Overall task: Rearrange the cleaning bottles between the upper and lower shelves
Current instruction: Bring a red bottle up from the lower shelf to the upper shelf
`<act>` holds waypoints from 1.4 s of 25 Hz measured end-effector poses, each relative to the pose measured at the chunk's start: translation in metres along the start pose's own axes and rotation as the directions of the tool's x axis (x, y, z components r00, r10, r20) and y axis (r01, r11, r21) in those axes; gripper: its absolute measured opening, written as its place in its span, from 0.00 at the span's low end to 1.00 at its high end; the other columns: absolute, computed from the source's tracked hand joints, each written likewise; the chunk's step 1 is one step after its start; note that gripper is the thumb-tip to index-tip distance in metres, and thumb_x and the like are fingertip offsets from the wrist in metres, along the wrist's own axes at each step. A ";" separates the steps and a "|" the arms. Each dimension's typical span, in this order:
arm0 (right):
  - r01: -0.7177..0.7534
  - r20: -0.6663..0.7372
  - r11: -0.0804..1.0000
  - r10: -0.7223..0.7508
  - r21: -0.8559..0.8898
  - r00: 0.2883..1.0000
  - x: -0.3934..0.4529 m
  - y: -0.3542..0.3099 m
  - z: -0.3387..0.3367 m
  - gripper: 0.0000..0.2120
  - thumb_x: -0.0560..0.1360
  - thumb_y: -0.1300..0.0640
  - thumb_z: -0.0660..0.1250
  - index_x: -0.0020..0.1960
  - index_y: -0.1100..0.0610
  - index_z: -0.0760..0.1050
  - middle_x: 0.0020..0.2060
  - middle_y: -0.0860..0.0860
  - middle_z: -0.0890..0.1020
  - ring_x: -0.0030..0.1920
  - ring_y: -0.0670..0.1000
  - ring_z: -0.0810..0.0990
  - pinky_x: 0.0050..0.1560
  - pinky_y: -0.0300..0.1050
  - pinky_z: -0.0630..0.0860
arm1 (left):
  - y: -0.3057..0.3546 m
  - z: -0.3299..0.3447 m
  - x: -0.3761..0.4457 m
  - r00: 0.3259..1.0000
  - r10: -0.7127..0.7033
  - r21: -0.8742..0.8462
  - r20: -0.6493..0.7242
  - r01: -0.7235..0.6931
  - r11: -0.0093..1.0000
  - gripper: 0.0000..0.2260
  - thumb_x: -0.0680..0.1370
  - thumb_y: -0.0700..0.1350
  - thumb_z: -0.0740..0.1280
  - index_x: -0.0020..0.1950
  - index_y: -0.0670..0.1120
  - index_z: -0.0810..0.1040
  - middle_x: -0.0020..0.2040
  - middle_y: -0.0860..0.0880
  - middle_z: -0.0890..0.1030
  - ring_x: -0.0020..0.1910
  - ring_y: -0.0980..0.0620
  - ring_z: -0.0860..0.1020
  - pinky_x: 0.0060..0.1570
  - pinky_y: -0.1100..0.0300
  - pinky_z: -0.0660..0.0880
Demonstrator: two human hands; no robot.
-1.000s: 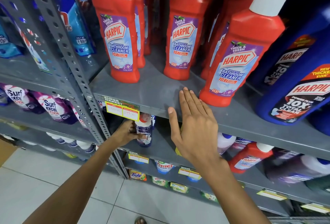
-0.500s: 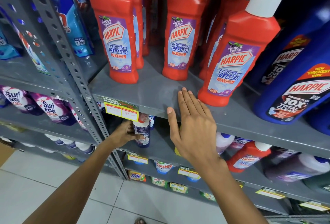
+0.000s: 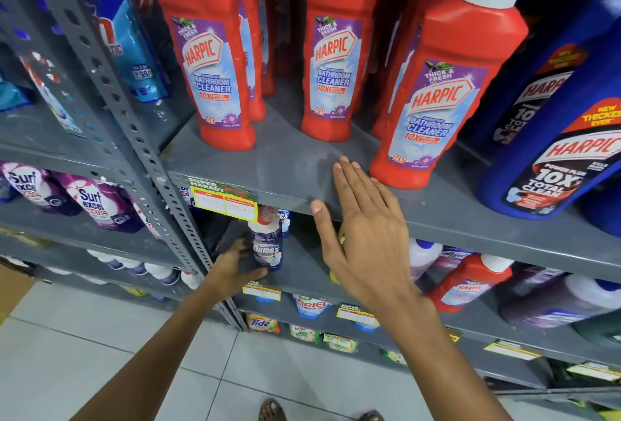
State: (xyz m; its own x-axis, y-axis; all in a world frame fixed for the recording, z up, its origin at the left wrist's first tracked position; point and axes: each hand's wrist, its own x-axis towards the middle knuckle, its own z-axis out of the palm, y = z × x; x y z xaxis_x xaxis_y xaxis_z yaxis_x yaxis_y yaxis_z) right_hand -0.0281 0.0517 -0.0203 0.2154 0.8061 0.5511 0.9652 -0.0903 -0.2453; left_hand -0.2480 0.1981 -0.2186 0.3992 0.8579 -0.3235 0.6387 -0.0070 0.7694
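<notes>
Left hand point(image 3: 232, 269) slid lower on upright Domex bottle point(image 3: 266, 242), cap up.

Bare upper shelf point(image 3: 295, 168) front lies open — red Harpic bottles point(image 3: 215, 61) crowd behind it.

Left hand point(image 3: 235, 267) around Domex bottle point(image 3: 266, 242)

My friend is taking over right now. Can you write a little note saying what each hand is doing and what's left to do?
Left hand: grip closed on the Domex bottle, upright on the lower shelf.
Right hand: open and flat, empty, fingertips at the upper shelf edge.
Red Harpic bottles stand on the upper shelf with a clear gap in front.
Done: nothing visibly moved up.
Left: probably lift the Domex into that gap.
</notes>
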 end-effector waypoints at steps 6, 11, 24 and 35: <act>0.128 -0.131 0.927 -0.086 0.353 0.988 -0.108 0.073 -0.005 0.25 0.83 0.59 0.70 0.80 0.56 0.73 0.81 0.46 0.74 0.83 0.51 0.72 0.85 0.54 0.64 | -0.018 0.112 -0.077 0.989 0.099 0.189 -0.113 -0.076 0.979 0.16 0.72 0.36 0.84 0.55 0.38 0.83 0.47 0.47 0.81 0.41 0.45 0.81 0.42 0.61 0.77; -0.245 0.044 0.924 0.243 0.294 0.969 -0.211 0.202 -0.008 0.24 0.84 0.54 0.67 0.79 0.57 0.74 0.80 0.47 0.76 0.81 0.52 0.74 0.81 0.62 0.70 | 0.063 0.223 -0.103 0.959 0.175 0.048 0.221 -0.190 0.981 0.08 0.77 0.38 0.80 0.53 0.39 0.84 0.47 0.48 0.84 0.43 0.61 0.82 0.47 0.64 0.78; -0.546 0.530 0.837 0.450 0.030 0.719 -0.268 0.353 0.063 0.32 0.89 0.48 0.55 0.88 0.62 0.52 0.88 0.56 0.52 0.89 0.58 0.53 0.90 0.57 0.53 | 0.225 0.355 -0.033 0.973 0.225 -0.199 0.056 -0.210 0.957 0.25 0.74 0.37 0.82 0.68 0.43 0.76 0.60 0.43 0.86 0.54 0.67 0.86 0.59 0.69 0.80; -0.477 0.519 0.877 0.432 -0.053 0.737 -0.278 0.359 0.077 0.32 0.90 0.46 0.50 0.88 0.60 0.49 0.89 0.56 0.50 0.90 0.55 0.49 0.90 0.51 0.44 | 0.223 0.340 -0.040 0.977 0.192 -0.271 0.096 -0.160 0.949 0.23 0.74 0.36 0.82 0.64 0.51 0.78 0.58 0.52 0.87 0.54 0.68 0.87 0.54 0.69 0.85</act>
State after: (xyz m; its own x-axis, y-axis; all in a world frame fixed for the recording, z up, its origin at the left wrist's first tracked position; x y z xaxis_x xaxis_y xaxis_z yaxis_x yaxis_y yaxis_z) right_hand 0.2471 -0.1596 -0.3223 0.4993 0.8589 -0.1139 0.7519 -0.4949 -0.4356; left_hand 0.1024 -0.0123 -0.2216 0.5757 0.7873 -0.2209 0.3639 -0.0048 0.9314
